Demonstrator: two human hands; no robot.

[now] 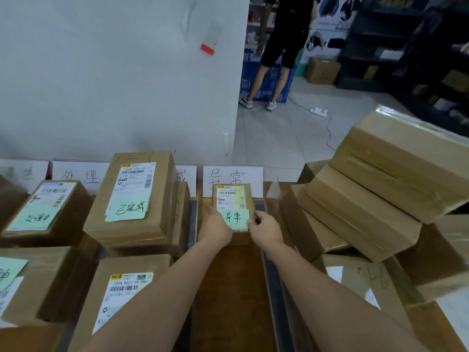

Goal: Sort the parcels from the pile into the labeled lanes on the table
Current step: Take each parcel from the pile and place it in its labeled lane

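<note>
- Both hands meet on a small parcel (233, 199). The left hand (215, 226) curls round its near left edge and the right hand (265, 228) pinches its near right corner, so each grip is clenched on the box.
- The small parcel bears a shipping label and a green note (236, 218) handwritten 异常. It sits at the far end of the rightmost lane (228, 288), just in front of a white sign (232, 175) with the same characters, so it looks correctly matched. I cannot tell whether it rests fully on the bench (223, 326).
- Likely risk: the sign stands very close behind, and a further push could knock it flat.
- Likely risk: the pile (368, 212) just right of the right forearm is stacked unevenly, with its top box (411, 158) tilted. An elbow nudge on withdrawal could send boxes sliding into the lane or off the bench.
- Dark strips (192, 219) divide the lanes. The rightmost lane shows only the small parcel.
- The next lane left holds a large parcel (132, 199) noted 已完成, on or against another box, and nearer the person a box labelled 720A (127, 288). Its sign is mostly hidden.
- Further left, before a sign reading 处理 (81, 176), sits a parcel noted 处理中 (43, 209). A nearer box (43, 283) has a green note cut off by the frame edge.
</note>
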